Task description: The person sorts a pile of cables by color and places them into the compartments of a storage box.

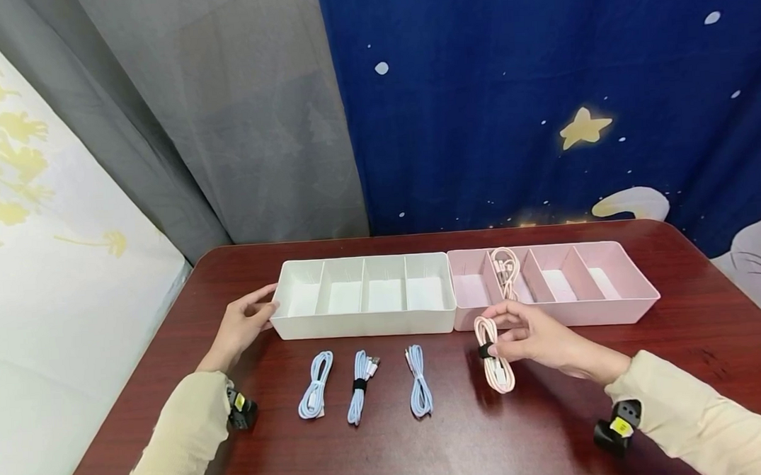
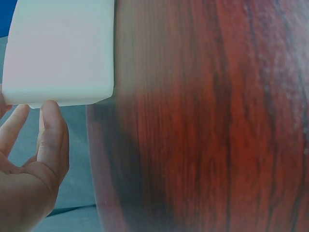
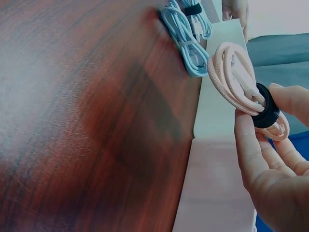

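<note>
My right hand (image 1: 538, 333) pinches a coiled pink charging cable (image 3: 236, 77) between thumb and fingers, just in front of the pink divided box (image 1: 550, 315). A black strap (image 3: 265, 106) binds this coil, held above the table. Another pink cable (image 1: 506, 271) sits in the second compartment from the left of the pink box. At the far left, my left hand (image 1: 239, 330) touches the end wall of the white divided box (image 1: 365, 324) with extended fingertips. The left wrist view shows those fingers (image 2: 50, 135) against the box end.
Three coiled light-blue cables, the left one (image 1: 315, 385), the middle one (image 1: 360, 387) with a black strap and the right one (image 1: 419, 381), lie in a row before the white box. Both boxes stand end to end on the dark red wooden table (image 1: 466, 446). Curtains (image 1: 274, 129) hang behind.
</note>
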`<action>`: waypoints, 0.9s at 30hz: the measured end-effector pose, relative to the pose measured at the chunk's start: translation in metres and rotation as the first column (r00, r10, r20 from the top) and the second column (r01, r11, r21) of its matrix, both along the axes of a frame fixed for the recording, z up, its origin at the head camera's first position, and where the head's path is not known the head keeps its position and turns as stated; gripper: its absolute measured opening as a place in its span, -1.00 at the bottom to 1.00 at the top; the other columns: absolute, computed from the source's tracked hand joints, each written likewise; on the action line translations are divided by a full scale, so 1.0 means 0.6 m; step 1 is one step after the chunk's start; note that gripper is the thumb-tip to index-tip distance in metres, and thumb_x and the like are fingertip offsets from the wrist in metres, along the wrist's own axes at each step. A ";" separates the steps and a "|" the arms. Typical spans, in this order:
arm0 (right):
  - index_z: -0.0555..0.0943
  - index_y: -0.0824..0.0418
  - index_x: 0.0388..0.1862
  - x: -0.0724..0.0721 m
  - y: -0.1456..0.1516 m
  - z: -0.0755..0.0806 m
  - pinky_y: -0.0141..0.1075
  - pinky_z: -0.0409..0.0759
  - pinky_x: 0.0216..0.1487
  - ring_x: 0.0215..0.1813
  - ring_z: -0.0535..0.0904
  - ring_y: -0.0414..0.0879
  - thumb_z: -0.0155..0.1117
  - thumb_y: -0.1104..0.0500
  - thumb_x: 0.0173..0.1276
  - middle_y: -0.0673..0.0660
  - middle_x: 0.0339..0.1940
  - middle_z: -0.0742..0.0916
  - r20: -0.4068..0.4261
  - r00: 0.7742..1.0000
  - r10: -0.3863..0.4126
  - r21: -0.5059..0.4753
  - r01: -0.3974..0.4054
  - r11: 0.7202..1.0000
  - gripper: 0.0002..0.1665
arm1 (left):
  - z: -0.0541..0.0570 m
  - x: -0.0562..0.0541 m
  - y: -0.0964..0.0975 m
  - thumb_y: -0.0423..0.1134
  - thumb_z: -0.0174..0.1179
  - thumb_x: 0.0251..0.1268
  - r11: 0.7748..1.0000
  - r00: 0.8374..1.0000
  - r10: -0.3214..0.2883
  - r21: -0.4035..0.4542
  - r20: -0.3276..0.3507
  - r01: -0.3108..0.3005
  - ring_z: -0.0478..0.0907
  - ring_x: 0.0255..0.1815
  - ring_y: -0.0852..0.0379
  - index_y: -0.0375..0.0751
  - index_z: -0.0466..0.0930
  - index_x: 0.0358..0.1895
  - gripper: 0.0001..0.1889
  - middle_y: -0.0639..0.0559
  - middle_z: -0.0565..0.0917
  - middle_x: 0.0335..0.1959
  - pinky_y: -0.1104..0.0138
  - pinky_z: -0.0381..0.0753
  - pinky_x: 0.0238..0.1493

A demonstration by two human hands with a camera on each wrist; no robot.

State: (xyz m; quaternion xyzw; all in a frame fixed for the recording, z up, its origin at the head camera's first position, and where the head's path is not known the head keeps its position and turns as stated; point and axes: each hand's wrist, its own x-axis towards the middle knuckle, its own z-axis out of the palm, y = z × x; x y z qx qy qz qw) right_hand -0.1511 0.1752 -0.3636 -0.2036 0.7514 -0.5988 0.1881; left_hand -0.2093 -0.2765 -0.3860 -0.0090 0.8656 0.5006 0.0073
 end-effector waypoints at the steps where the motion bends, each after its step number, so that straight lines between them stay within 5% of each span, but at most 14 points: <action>1: 0.27 0.50 0.04 0.000 0.000 0.002 -0.28 0.54 -0.22 -0.23 0.58 -0.06 0.26 0.36 0.09 0.34 -0.12 0.53 0.000 1.000 -0.001 0.004 0.001 1.000 -0.43 | 0.000 0.000 0.000 -0.13 0.05 0.26 1.000 1.000 0.000 0.000 -0.001 0.000 0.50 -0.15 0.04 -0.11 0.30 0.25 -0.52 -0.29 0.50 -0.07 0.35 0.56 -0.21; 19: 0.29 0.43 0.03 -0.020 -0.003 0.028 -0.27 0.56 -0.26 -0.25 0.58 -0.08 0.26 0.31 0.10 0.19 -0.13 0.56 -0.048 0.999 0.024 -0.020 -0.025 0.999 -0.46 | 0.002 0.002 0.001 -0.13 0.05 0.26 1.000 1.000 0.004 0.011 0.002 -0.004 0.49 -0.14 0.06 -0.11 0.30 0.25 -0.52 -0.29 0.49 -0.05 0.35 0.55 -0.21; 27: 0.24 0.55 0.06 -0.027 -0.010 0.036 -0.27 0.56 -0.24 -0.26 0.57 -0.07 0.23 0.41 0.06 0.37 -0.08 0.51 0.009 1.000 -0.011 0.016 0.011 1.000 -0.41 | 0.001 0.002 0.001 -0.14 0.06 0.26 1.000 1.000 0.000 0.023 0.000 0.000 0.51 -0.19 0.12 -0.12 0.30 0.25 -0.52 -0.29 0.50 -0.07 0.35 0.56 -0.22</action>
